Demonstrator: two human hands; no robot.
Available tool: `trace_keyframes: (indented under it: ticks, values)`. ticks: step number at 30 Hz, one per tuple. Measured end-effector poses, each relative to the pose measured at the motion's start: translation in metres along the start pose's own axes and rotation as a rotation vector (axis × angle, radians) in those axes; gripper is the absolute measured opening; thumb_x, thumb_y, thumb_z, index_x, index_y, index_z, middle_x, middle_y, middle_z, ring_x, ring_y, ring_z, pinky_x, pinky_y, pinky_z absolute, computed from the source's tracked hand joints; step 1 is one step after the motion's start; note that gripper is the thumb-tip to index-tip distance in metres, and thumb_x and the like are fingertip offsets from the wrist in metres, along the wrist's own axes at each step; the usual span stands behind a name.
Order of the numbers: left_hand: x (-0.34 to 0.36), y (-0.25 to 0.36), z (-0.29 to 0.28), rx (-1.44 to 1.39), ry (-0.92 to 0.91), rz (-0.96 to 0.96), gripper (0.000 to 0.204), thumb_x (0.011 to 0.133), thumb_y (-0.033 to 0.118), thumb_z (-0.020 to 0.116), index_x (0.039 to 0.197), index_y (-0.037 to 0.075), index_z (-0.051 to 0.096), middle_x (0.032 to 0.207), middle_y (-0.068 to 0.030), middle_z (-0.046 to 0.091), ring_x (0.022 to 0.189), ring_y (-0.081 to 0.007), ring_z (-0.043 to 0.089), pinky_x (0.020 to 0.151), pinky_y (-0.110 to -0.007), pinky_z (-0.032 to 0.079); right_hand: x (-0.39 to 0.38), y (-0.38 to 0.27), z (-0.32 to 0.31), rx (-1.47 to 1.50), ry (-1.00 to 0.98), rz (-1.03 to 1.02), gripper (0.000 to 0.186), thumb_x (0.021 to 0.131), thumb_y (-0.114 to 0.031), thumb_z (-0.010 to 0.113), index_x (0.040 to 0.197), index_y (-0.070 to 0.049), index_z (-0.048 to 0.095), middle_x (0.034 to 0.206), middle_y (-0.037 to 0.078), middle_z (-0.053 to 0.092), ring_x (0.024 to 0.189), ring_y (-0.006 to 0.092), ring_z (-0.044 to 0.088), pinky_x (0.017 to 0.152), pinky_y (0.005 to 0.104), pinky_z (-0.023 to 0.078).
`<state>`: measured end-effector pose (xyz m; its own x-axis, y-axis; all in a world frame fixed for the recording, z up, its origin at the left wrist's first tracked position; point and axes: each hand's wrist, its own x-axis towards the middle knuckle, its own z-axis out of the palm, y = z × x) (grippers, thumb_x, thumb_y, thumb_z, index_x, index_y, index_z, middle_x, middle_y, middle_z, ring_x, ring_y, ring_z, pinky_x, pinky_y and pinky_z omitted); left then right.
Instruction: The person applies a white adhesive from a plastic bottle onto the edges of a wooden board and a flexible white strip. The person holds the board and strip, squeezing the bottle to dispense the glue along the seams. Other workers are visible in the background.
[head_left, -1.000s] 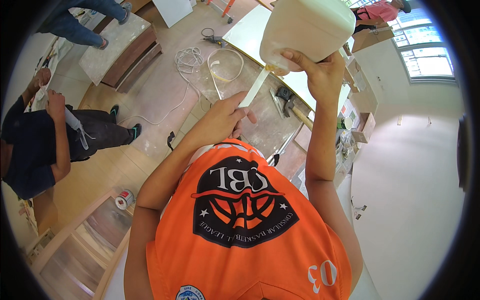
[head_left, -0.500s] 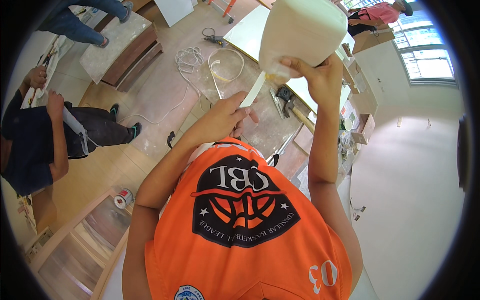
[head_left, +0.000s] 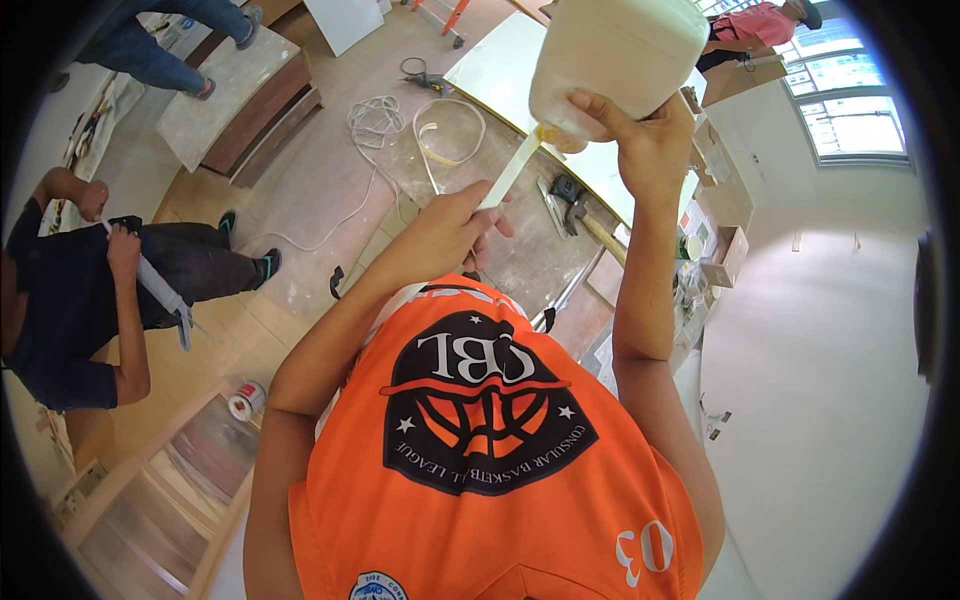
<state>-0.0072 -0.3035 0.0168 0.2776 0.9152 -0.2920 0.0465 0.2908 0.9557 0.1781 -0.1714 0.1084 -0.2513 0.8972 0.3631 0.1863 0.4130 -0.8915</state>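
Observation:
My right hand [head_left: 648, 145] grips a translucent white plastic jug [head_left: 618, 62] and holds it tilted, with its yellow-stained mouth pointing down toward the left. The fingers wrapped behind the jug are partly hidden. In my left hand [head_left: 448, 232] a narrow white edging strip [head_left: 516, 170] is pinched, its far end at the jug's mouth. Whether the mouth touches the strip I cannot tell. Beyond my left hand the strip appears to run on into a loose coil [head_left: 452, 130] on the dusty surface.
A hammer [head_left: 600, 232] and a black tape measure [head_left: 566, 190] lie right of my left hand, near a white panel [head_left: 490, 65]. A white cable [head_left: 375, 122] is tangled at left. One co-worker [head_left: 65, 300] holds a caulking gun; another stands on a bench [head_left: 215, 110].
The jug has shifted slightly up and right, and more of the strip shows between it and my left hand. The co-worker at left has moved their hands and the caulking gun.

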Motion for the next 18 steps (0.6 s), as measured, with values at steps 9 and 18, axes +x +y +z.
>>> trace_keyframes:
  ticks: [9,18]
  values:
    - [0.005,0.000,0.000,-0.037,-0.086,-0.012,0.045,0.104,0.009,0.049,0.148,0.002,0.048,0.108,-0.0079,0.071,0.065,-0.0090,0.057,0.059,-0.025,0.051,-0.010,-0.004,0.008,-0.033,-0.067,0.040,0.039,0.077,-0.012,0.086,0.109,0.005,0.071,0.097,0.014,0.078,0.084,0.0181,0.074,0.075,0.0305,0.058]
    - [0.001,-0.003,-0.005,-0.151,-0.217,0.001,0.047,0.104,0.004,0.044,0.149,0.000,0.034,0.132,-0.0141,0.066,0.080,-0.0131,0.067,0.073,-0.027,0.057,-0.010,0.002,0.004,-0.039,-0.080,0.075,0.039,0.077,-0.014,0.086,0.108,0.005,0.072,0.096,0.012,0.078,0.083,0.0171,0.074,0.074,0.0303,0.057]
